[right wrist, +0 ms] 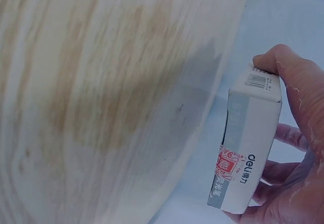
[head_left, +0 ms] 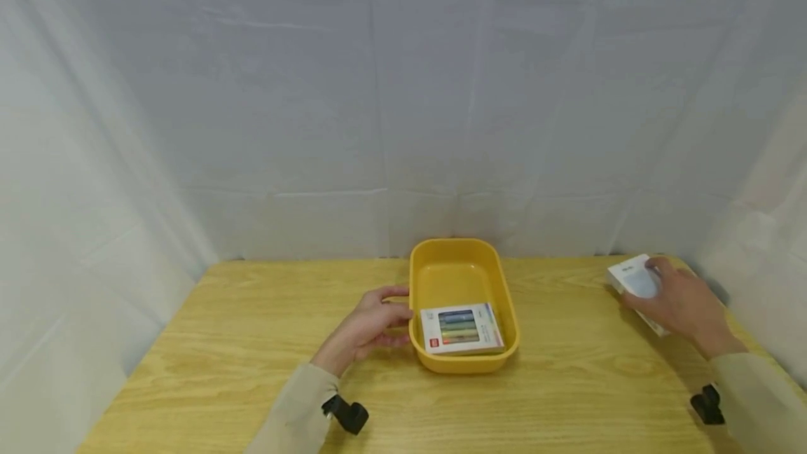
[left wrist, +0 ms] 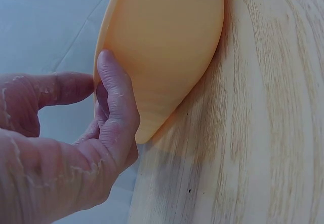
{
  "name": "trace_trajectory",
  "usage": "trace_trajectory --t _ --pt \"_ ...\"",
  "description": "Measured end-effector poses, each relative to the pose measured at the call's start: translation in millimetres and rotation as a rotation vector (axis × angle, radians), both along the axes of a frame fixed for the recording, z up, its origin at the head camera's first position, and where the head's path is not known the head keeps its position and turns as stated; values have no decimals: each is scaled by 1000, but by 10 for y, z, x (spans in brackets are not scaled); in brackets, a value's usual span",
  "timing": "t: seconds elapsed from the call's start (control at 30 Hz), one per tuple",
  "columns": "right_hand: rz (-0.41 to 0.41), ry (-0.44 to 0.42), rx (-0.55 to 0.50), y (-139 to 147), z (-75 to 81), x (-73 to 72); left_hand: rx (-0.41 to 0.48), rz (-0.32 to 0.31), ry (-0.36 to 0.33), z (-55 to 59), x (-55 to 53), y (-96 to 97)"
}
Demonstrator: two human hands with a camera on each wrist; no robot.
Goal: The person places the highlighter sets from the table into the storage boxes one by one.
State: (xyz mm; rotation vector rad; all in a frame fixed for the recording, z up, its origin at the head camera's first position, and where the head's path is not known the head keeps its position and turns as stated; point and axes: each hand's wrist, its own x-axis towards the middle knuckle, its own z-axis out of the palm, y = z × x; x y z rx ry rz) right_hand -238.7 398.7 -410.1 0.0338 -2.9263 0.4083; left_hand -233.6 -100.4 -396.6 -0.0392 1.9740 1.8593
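In the head view, my left hand is at the left side of a yellow plastic tray. The left wrist view shows its fingers against the outer wall of the tray, with another digit at the rim. Inside the tray's near end lies a white box of coloured highlighters, its window facing up. Far to the right, my right hand grips a second white highlighter box by its sides. This box is tilted, with printed lettering and a barcode showing; whether it touches the table I cannot tell.
The wooden table ends at the back against a pale hanging sheet. Similar sheets hang at both sides. The right-hand box is near the table's right edge. Black wrist mounts sit on both sleeves.
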Motion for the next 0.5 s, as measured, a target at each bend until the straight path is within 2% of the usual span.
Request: trace_trajectory --t 0.17,0.4,0.5 --pt "14 38 36 -75 44 14 0 2 -2 7 4 0" --pt "19 148 82 -196 44 43 2 -1 -2 11 -3 -1" --pt "21 153 74 -237 53 49 2 -3 1 13 -8 -5"
